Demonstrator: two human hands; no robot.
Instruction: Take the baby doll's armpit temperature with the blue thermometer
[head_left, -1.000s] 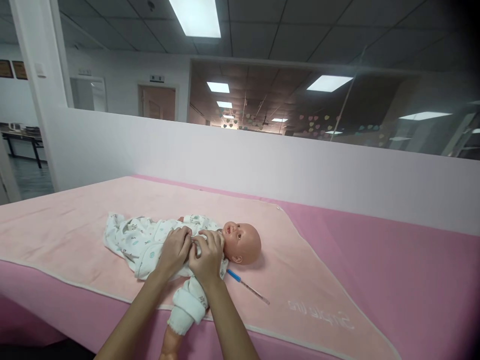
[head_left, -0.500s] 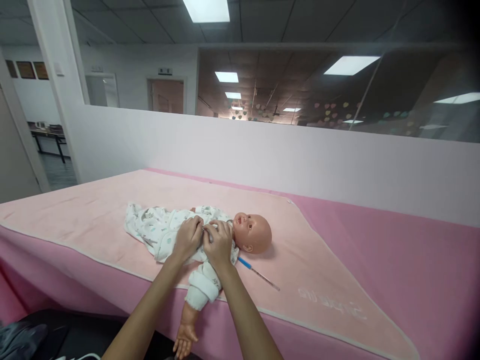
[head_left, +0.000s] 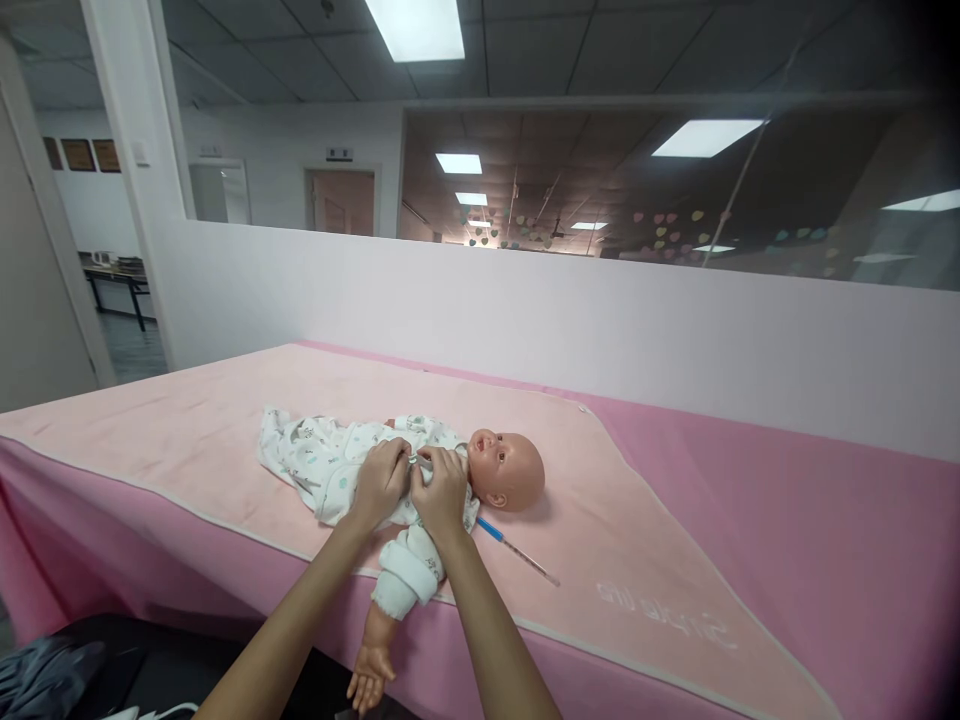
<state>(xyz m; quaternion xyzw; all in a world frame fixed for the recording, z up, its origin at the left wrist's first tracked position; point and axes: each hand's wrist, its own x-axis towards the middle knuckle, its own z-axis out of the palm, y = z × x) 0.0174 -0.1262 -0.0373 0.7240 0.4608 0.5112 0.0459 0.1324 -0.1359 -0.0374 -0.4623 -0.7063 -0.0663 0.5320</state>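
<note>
A baby doll [head_left: 507, 470] lies on its back across the table, its head to the right. It wears a white printed romper [head_left: 330, 465] with a thick cuff. Over the doll's chest, my left hand [head_left: 381, 480] pinches the edge of the romper's front. Close beside it, my right hand [head_left: 441, 488] is also closed on the romper's cloth. A small pale fastening shows between my fingertips; its details are too small to make out. One doll arm [head_left: 373, 665] hangs over the table's front edge. By the doll's shoulder lies a thin glass thermometer [head_left: 517, 550] with a blue end.
A peach blanket [head_left: 637, 560] covers much of the table, over a pink cloth [head_left: 810, 490]. Behind stands a low white wall [head_left: 525, 310] with glass above. Dark fabric [head_left: 45, 680] lies on a black surface at lower left.
My fingertips have parted slightly, and the small fastening between them now shows. The camera view has shifted a little. The doll and thermometer stay where they were.
</note>
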